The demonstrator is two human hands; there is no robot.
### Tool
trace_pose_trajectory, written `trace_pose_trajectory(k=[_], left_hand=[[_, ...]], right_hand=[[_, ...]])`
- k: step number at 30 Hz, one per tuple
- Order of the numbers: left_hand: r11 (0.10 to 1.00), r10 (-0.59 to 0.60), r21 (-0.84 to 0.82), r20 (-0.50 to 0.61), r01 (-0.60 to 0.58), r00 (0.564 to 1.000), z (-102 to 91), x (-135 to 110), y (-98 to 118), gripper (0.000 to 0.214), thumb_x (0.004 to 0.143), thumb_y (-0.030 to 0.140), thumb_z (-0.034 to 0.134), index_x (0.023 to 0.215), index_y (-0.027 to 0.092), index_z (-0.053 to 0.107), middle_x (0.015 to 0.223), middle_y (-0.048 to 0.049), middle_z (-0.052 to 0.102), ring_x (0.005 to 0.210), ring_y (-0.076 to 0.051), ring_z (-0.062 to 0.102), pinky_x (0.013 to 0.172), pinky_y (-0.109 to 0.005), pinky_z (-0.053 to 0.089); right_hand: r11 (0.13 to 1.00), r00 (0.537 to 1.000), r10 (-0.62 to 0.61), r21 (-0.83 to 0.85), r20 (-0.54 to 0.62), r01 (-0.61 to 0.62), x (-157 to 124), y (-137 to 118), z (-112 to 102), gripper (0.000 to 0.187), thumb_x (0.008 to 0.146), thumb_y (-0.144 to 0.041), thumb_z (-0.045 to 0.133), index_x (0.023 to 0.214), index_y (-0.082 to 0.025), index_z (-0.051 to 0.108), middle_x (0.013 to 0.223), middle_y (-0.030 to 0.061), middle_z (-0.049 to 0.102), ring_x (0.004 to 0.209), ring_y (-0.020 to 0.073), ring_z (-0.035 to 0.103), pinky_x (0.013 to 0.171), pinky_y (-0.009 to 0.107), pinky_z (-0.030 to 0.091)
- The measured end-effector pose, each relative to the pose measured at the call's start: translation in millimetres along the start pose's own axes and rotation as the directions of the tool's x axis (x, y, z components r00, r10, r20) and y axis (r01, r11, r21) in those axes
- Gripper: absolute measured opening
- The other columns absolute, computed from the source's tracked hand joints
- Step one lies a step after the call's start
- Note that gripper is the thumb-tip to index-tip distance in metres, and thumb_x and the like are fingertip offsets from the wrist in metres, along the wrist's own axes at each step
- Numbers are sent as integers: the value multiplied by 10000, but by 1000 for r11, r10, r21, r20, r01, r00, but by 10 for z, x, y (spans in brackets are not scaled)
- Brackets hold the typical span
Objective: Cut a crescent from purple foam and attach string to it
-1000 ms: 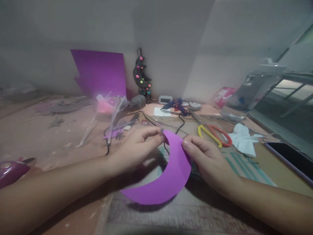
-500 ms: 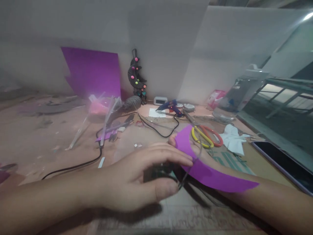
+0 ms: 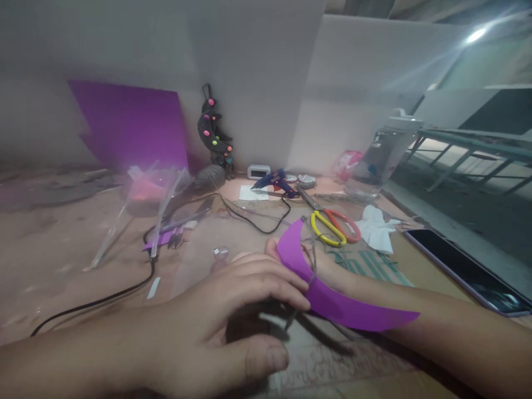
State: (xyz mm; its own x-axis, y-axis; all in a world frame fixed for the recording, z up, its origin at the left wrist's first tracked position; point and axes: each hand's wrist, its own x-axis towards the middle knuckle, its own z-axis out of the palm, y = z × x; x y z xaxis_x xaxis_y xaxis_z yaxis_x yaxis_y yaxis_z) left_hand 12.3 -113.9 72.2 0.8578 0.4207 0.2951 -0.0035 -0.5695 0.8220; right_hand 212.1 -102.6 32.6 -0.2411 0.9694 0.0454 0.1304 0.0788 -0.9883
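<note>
A purple paper crescent (image 3: pixel 343 306) lies across the front of my right hand (image 3: pixel 318 263), its lower tip over the forearm. That hand grips it from behind; most of its fingers are hidden by the paper. Grey yarn (image 3: pixel 313 252) crosses the crescent near its middle and trails off behind it and below. My left hand (image 3: pixel 233 310) is beside it on the left, thumb and fingers well apart. Its fingertips are at the crescent's edge, close to the yarn, and nothing shows clasped between thumb and fingers.
Scissors with yellow and orange handles (image 3: pixel 328 228) lie beyond my right hand. Behind them are a blue glue gun (image 3: pixel 274 180) and a grey yarn ball (image 3: pixel 210 177). A phone (image 3: pixel 465 269) and crumpled tissue (image 3: pixel 376 228) are at right. A decorated dark crescent (image 3: pixel 211 130) leans against the wall.
My left thumb has moved away from the yarn, and the gap to the fingers is wider. The view has turned right, so everything sits further left. The crescent stays in my right hand.
</note>
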Motion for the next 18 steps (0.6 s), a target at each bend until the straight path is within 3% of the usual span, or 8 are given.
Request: trace_pose_trajectory(k=[3, 7, 9, 12, 15, 18], left_hand=[[996, -81, -39, -91, 78, 993, 10, 3, -68, 210, 919, 306, 637, 1120, 271, 689, 1170, -56, 704, 1136, -234, 628, 1037, -377, 471], [941, -300, -258, -330, 220, 895, -7, 75, -408, 229, 929, 437, 617, 1013, 228, 657, 1000, -50, 718, 956, -199, 665, 861, -328, 522], [897, -362, -381, -337, 226, 869, -26, 123, -610, 348, 895, 479, 650, 1129, 222, 637, 1031, -64, 712, 939, -198, 661, 815, -318, 518], [859, -417, -411, -220, 304, 882, -37, 173, -776, 371, 882, 440, 669, 1163, 200, 638, 1035, -74, 713, 915, -190, 658, 841, -330, 509], [856, -439, -375, -166, 355, 883, -21, 184, -760, 278, 867, 363, 690, 1083, 188, 678, 1058, -67, 714, 977, -189, 649, 917, -328, 487], [846, -458, -394, -194, 359, 867, -1, 173, -711, 273, 873, 379, 682, 1052, 173, 688, 996, -57, 709, 930, -172, 643, 869, -298, 493]], right_hand=[[971, 993, 63, 226, 103, -85, -1, 12, 30, 151, 757, -218, 553, 614, -221, 506, 519, -49, 451, 487, 116, 437, 498, 250, 405], [955, 997, 73, 289, 1, -70, 24, 124, 31, 69, 746, -236, 550, 720, -230, 486, 543, -63, 461, 488, 116, 427, 483, 239, 344], [986, 999, 15, 165, -35, -9, 60, 163, -8, 51, 743, -220, 545, 749, -230, 495, 555, -71, 448, 489, 112, 397, 476, 233, 312], [987, 993, -105, -123, -44, 99, 132, 156, -95, 39, 756, -192, 498, 751, -231, 506, 591, -60, 464, 534, 125, 412, 511, 244, 332], [948, 989, -136, -297, -61, 112, 199, 124, -170, 89, 735, -158, 442, 715, -222, 500, 652, -33, 513, 624, 146, 472, 590, 263, 375], [925, 990, -128, -366, -58, 98, 226, 125, -204, 107, 748, -158, 413, 733, -221, 497, 651, -33, 508, 633, 155, 483, 605, 273, 374]])
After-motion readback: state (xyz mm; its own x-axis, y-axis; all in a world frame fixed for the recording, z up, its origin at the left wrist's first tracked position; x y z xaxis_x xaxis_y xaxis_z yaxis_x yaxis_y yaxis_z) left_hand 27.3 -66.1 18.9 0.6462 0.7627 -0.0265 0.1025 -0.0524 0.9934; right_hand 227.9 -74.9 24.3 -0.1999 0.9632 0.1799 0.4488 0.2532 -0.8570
